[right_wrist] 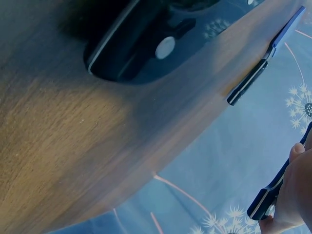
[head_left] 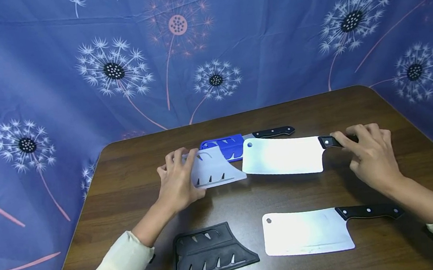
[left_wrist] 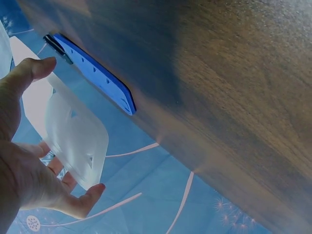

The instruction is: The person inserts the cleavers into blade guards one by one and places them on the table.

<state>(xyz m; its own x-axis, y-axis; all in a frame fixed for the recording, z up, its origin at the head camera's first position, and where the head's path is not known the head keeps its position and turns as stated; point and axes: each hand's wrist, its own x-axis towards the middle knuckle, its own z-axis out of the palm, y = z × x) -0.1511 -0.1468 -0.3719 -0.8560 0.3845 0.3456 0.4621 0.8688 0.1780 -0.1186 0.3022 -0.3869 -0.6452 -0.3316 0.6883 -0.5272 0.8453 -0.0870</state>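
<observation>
In the head view my left hand (head_left: 177, 179) grips a translucent white blade sheath (head_left: 214, 168) by its left end, thumb on the near edge and fingers on the far one. The sheath's slanted open end faces right. My right hand (head_left: 375, 157) holds a cleaver (head_left: 283, 156) by its black handle, its broad blade pointing left. The blade's far end is right beside the sheath's mouth. The left wrist view shows the white sheath (left_wrist: 73, 131) raised off the table, and the right wrist view shows the held black handle (right_wrist: 268, 197).
A knife in a blue sheath (head_left: 227, 142) lies at the back, its black handle (head_left: 274, 132) to the right. Nearer lie a black sheath (head_left: 213, 251) and, right of it, a second cleaver (head_left: 305, 231). A patterned blue cloth (head_left: 265, 67) hangs behind the wooden table (head_left: 125, 176).
</observation>
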